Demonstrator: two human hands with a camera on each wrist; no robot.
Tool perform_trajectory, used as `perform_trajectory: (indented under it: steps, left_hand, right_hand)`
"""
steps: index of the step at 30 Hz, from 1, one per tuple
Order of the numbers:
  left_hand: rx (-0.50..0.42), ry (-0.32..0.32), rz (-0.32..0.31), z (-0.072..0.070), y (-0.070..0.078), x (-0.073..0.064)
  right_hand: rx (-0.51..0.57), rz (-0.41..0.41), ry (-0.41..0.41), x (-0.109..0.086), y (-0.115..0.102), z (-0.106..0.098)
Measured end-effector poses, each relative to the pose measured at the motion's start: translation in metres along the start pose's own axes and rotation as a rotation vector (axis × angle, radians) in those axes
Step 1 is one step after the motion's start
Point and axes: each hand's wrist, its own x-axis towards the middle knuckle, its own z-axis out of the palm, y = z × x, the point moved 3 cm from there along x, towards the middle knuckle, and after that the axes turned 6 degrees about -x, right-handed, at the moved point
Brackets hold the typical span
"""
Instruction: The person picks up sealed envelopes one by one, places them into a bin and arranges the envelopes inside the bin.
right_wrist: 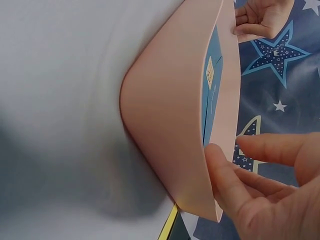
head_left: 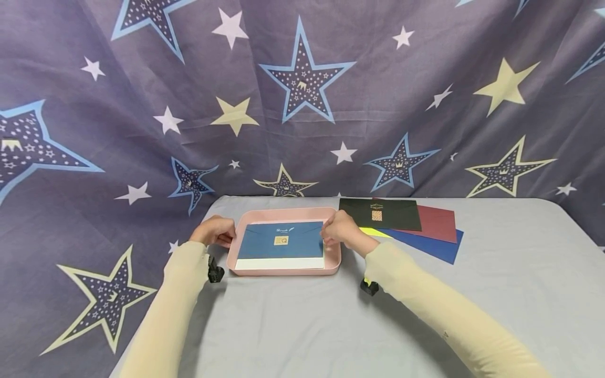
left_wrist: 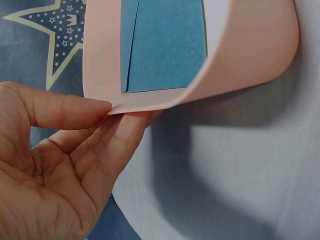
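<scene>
A pink tray (head_left: 283, 272) sits on the table. Inside it lies a blue envelope (head_left: 257, 239) with a small stamp-like label and a white feather print, over a white envelope or sheet (head_left: 279, 263). At the tray's left end my left hand (head_left: 217, 231) pinches the rim, thumb on top and fingers beneath, as the left wrist view shows. My right hand (head_left: 341, 229) reaches over the right end. In the right wrist view its fingers (right_wrist: 222, 170) are by the inner side of the rim near the blue envelope's end, thumb held apart from them.
Right of the tray lies a fanned pile: a black envelope (head_left: 397, 219) on top, a dark red envelope (head_left: 441, 223), a dark blue envelope (head_left: 437, 249) and a yellow one (head_left: 375, 232). A star-patterned curtain (head_left: 302, 142) hangs behind the grey-white table covering (head_left: 293, 325).
</scene>
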Motion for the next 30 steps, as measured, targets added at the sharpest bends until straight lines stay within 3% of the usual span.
perform_trajectory:
  steps: [10, 18, 22, 30]
  left_hand:
    - [0.006, 0.0, -0.002, 0.0, 0.0, -0.001]
    - [0.003, 0.0, 0.003, 0.0, 0.0, -0.001]
    - [0.001, -0.007, 0.006, 0.0, 0.0, -0.001]
    - [0.007, -0.003, 0.005, 0.0, 0.0, -0.002]
  right_hand:
    - [0.005, 0.008, -0.005, 0.001, 0.0, 0.0]
    - [0.083, 0.008, -0.049, 0.002, -0.001, -0.009]
    - [0.114, 0.005, -0.072, 0.0, -0.003, -0.021]
    - [0.064, 0.056, -0.062, 0.001, 0.003, -0.064]
